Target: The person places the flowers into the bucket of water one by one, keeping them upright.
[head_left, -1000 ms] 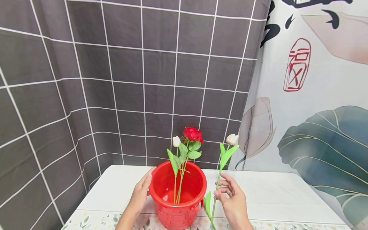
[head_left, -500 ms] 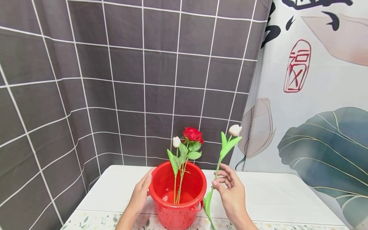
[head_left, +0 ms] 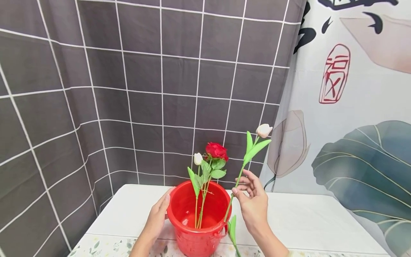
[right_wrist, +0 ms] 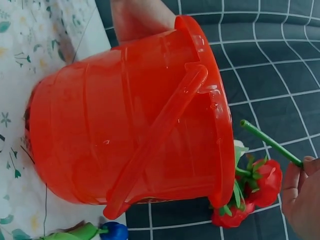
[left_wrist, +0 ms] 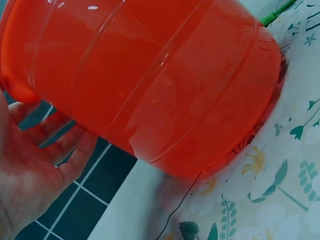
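My right hand [head_left: 253, 207] pinches the green stem of a pale pink artificial tulip [head_left: 264, 131] between thumb and fingers, right of the bucket. The tulip tilts, and the stem's lower end [right_wrist: 270, 141] is just above the rim in the right wrist view. My left hand [head_left: 157, 214] rests with extended fingers against the left side of the red plastic bucket [head_left: 199, 242]. A red rose [head_left: 217, 151] and a white tulip [head_left: 198, 159] stand inside it, leaning on nothing I can make out.
Right of the bucket, a green leaf [head_left: 233, 230] lies on the table [head_left: 305, 217]. A blue flower [right_wrist: 115, 231] lies near the bucket in the right wrist view. A dark checked curtain [head_left: 179, 114] hangs behind.
The right hand has raised the pale pink tulip and moved it left, bringing its stem over the bucket's right rim and apart from the lower leaf. The left hand and bucket have stayed put.
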Action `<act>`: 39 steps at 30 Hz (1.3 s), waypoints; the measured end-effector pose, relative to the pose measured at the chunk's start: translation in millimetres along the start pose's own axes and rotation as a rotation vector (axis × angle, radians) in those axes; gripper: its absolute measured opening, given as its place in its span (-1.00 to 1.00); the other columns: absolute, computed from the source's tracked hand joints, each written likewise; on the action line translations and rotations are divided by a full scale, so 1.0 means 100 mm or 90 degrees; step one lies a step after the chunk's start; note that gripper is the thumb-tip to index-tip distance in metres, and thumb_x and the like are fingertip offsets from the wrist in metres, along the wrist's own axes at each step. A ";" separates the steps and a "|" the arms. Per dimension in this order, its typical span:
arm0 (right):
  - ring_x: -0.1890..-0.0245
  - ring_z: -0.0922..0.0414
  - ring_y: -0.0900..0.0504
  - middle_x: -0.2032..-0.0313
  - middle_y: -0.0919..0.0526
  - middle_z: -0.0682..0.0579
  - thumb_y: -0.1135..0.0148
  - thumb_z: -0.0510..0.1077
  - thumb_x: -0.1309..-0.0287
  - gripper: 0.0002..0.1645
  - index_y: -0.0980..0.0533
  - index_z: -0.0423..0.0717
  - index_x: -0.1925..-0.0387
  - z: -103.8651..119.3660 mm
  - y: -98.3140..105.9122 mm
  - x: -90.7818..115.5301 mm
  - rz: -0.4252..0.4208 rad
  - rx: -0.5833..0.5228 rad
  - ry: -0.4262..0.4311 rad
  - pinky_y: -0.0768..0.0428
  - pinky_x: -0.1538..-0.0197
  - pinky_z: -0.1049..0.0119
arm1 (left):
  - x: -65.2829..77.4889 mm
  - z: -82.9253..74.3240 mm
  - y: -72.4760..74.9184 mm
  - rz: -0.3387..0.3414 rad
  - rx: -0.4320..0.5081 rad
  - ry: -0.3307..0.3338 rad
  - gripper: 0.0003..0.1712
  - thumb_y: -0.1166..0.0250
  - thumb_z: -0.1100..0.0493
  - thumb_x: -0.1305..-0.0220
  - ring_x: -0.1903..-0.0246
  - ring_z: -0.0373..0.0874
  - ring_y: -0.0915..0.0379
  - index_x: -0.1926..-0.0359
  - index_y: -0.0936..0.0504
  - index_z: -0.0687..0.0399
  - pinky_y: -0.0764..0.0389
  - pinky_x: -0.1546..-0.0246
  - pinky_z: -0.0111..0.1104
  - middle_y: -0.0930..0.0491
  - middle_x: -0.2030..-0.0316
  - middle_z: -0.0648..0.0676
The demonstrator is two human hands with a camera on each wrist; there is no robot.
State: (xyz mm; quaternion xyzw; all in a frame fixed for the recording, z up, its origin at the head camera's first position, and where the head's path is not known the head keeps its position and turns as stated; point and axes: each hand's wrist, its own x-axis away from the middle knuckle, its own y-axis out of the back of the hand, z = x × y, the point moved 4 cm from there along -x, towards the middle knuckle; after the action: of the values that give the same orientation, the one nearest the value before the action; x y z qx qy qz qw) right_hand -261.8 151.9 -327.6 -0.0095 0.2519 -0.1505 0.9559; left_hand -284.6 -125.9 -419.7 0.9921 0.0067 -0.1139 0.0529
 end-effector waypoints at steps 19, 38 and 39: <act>0.35 0.20 -0.57 0.21 -0.58 -0.07 -0.21 -0.69 0.13 -0.25 -0.44 -0.22 -0.15 -0.10 -0.17 0.00 0.027 -0.006 0.076 -0.61 0.32 0.50 | 0.00 0.00 0.00 0.000 0.001 -0.001 -0.39 0.13 -0.13 -0.50 -0.21 0.18 -0.37 -0.41 -0.27 0.04 -0.63 0.10 -0.25 -0.37 -0.30 0.18; 0.41 0.17 -0.60 0.33 -0.58 0.08 -0.32 -0.68 0.27 -0.42 -0.51 -0.16 0.19 -0.20 -0.37 0.22 0.190 0.179 0.358 -0.60 0.32 0.48 | 0.01 0.01 0.00 0.002 0.007 -0.012 -0.41 0.13 -0.12 -0.51 -0.21 0.17 -0.36 -0.41 -0.28 0.05 -0.63 0.11 -0.32 -0.38 -0.30 0.18; 0.42 0.21 -0.59 0.35 -0.57 0.12 -0.34 -0.68 0.28 -0.43 -0.52 -0.12 0.23 -0.19 -0.36 0.23 0.193 0.194 0.385 -0.59 0.32 0.50 | 0.01 0.01 0.01 0.002 0.007 -0.012 -0.41 0.13 -0.11 -0.51 -0.21 0.17 -0.36 -0.41 -0.28 0.05 -0.63 0.11 -0.32 -0.38 -0.30 0.17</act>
State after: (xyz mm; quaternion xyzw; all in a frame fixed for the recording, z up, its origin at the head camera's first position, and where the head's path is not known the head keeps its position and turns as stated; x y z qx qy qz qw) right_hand -262.3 111.6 -351.8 0.2156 0.4964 -0.0392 0.8400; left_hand -283.8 -126.5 -420.4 0.9912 0.0042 -0.1233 0.0473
